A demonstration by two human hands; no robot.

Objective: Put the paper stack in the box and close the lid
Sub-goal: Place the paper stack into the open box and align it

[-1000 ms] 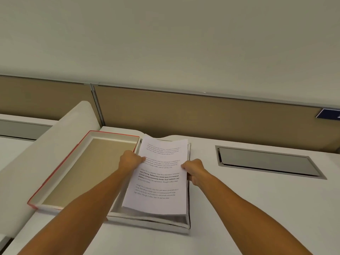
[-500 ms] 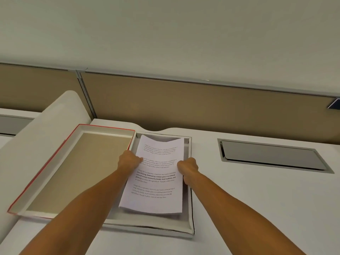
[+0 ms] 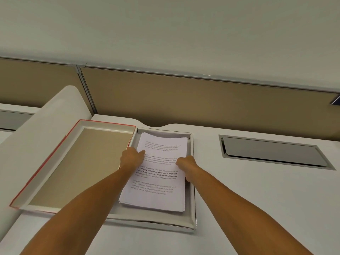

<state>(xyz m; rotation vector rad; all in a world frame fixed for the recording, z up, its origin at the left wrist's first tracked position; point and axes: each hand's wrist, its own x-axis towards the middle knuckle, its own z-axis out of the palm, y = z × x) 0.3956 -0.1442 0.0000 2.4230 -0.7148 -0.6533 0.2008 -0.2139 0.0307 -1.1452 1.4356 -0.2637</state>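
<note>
A stack of white printed paper (image 3: 158, 184) lies inside the shallow white box (image 3: 193, 208) on the desk, slightly fanned at its near edge. My left hand (image 3: 131, 158) grips the stack's left edge, thumb on top. On the stack's right edge sits my right hand (image 3: 186, 162), fingers curled around it. The box's lid (image 3: 81, 162), red-edged with a tan inside, lies open and flat to the left of the box, joined along its side.
A grey recessed cable hatch (image 3: 272, 152) is set into the white desk (image 3: 257, 208) to the right. A tan partition panel (image 3: 184, 100) runs behind. A curved white divider (image 3: 36, 137) rises at the left beside the lid.
The paper stack has come down from a tilted position above the box and now rests flat inside it. Both hands went down with it and stay on its edges.
</note>
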